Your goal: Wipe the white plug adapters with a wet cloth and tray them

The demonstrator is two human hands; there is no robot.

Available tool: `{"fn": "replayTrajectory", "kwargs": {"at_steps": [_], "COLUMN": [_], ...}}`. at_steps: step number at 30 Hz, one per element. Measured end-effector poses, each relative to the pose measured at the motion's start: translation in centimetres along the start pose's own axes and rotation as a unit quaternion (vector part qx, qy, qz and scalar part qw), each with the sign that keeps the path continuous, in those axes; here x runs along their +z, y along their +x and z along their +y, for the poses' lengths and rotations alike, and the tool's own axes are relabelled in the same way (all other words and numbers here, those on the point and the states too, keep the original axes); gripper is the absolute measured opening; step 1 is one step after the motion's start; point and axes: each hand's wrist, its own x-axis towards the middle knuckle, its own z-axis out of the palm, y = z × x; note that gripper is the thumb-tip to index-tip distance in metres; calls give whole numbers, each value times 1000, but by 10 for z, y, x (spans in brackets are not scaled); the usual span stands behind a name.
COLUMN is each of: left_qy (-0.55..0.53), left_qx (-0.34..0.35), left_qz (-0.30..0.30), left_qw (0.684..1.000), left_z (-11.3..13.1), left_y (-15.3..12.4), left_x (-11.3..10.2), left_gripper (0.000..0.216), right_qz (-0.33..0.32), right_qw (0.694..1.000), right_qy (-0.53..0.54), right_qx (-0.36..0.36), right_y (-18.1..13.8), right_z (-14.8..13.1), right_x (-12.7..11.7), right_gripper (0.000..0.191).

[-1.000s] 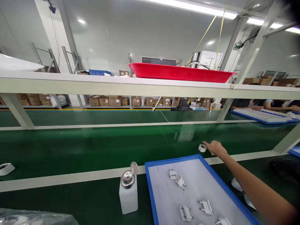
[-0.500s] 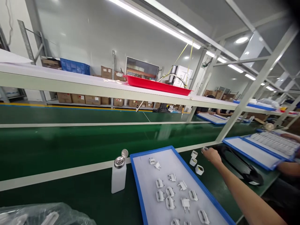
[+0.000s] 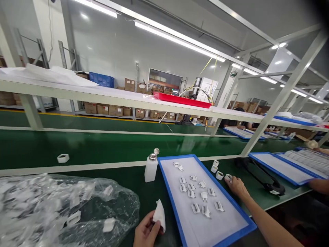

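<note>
Green conveyor belt (image 3: pixel 108 147) runs across, w/ one white adapter body (image 3: pixel 63 157) riding on it, far left. Nearer, the green worktop (image 3: pixel 144 199) carries a big clear plastic bag (image 3: pixel 64 206) of white parts at left, and a blue-framed tray (image 3: pixel 205 202) w/ white liner in the middle, approx. a dozen white plug pieces (image 3: pixel 195 192) scattered on it. Further blue trays (image 3: pixel 280 166) sit to the right, a black looped strap (image 3: pixel 259 173) between them and the middle tray. White dispenser bottle (image 3: pixel 150 168) w/ metal top stands just beside the tray's far left corner.

Right hand (image 3: pixel 236 187) rests on the worktop just right of the tray, fingers closed round a small white adapter cube (image 3: pixel 228 177) at the near end of a short row; three more cubes (image 3: pixel 216 168) lie beyond it. Left hand (image 3: pixel 146 231), bottom centre, pinches a folded white wipe (image 3: pixel 159 214) between thumb and fingers, held just left of the tray's near edge.

Another person's forearm (image 3: pixel 317 185) shows at far right.
</note>
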Motion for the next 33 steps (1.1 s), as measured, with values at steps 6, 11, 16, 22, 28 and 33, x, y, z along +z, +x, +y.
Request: {"fn": "replayTrajectory", "kwargs": {"at_steps": [6,11,16,22,28,33], "left_qy": [-129,-171,-83,361,748,780], "left_qx": [-59,-89,-47,45,74,13], "left_qz": [-10,-47,-136,-134,97,68], "left_qw": [990,980,986,922,653,623], "left_z": [18,36,45,84,124,121], "left_y": [-21,-40,-48,-28,21,42], "left_x": [-10,-10,-18,-48,-66,-75], "left_gripper": [50,49,46,47,43,44], "right_qz": [45,-328,-586,-445,-375,-389], "right_qw": [982,870,542,523,560,566], "right_qy": [181,357,591,700,692,687], "right_qx": [-3,-96,118,195,257,238], "right_y": [-73,-232,-350,-353,-338,-335], "right_z": [-72,-136,-176,-203,-203,-193], "right_x": [-54,-63,-19,-7,-28,-18], "right_gripper": [49,55,56,47,57,48]}}
